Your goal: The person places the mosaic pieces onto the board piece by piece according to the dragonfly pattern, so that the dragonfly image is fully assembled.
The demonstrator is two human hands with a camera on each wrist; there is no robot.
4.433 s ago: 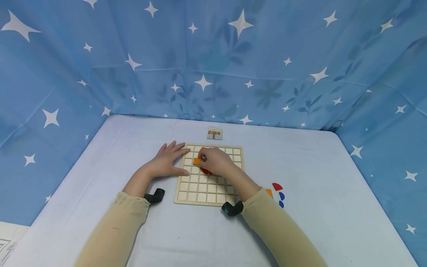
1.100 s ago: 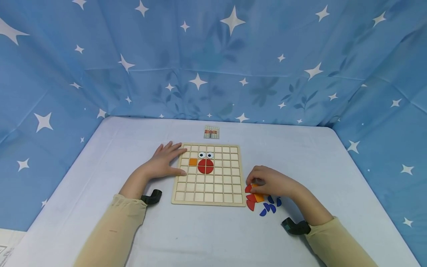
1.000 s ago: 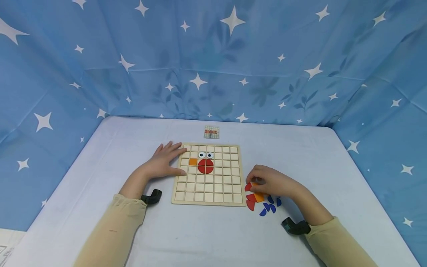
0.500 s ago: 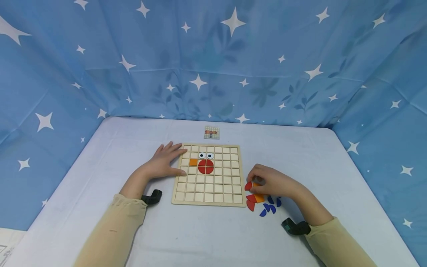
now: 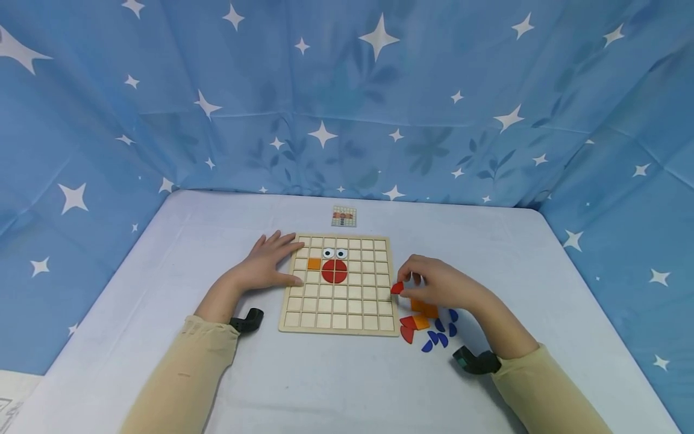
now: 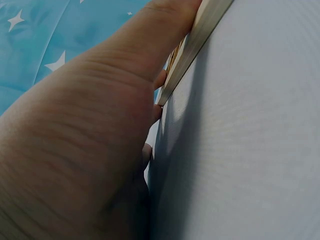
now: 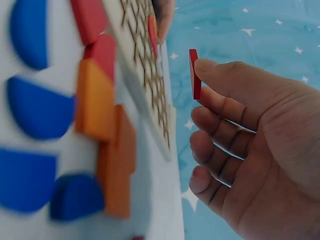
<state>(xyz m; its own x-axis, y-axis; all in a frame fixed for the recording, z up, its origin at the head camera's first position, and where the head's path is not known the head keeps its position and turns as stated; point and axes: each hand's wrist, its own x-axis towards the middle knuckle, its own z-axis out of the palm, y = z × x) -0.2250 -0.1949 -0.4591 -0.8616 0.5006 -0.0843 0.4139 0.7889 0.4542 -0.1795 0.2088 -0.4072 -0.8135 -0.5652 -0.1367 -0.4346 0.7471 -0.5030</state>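
My right hand (image 5: pixel 441 282) pinches a red quarter-circle piece (image 7: pixel 195 74) between thumb and forefinger, raised off the table just beyond the board's right edge. The other fingers are loosely bent in the right wrist view. My left hand (image 5: pixel 265 263) rests with spread fingers on the left edge of the wooden grid board (image 5: pixel 340 306). On the board lie two round eye pieces (image 5: pixel 341 253), a red circle (image 5: pixel 334 272) made of quarter pieces, and an orange square (image 5: pixel 314 264) to its left.
Right of the board lie loose orange squares (image 5: pixel 424 308), red quarter-circles (image 5: pixel 406 334) and several blue half-circles (image 5: pixel 428 346). Behind the board lies a small picture card (image 5: pixel 344 216). A blue starry curtain (image 5: pixel 347 108) hangs behind the white table.
The orange square came to lie on the board, and my right hand went from there to the loose pieces. It has since lifted a red quarter-circle. My left hand stayed put.
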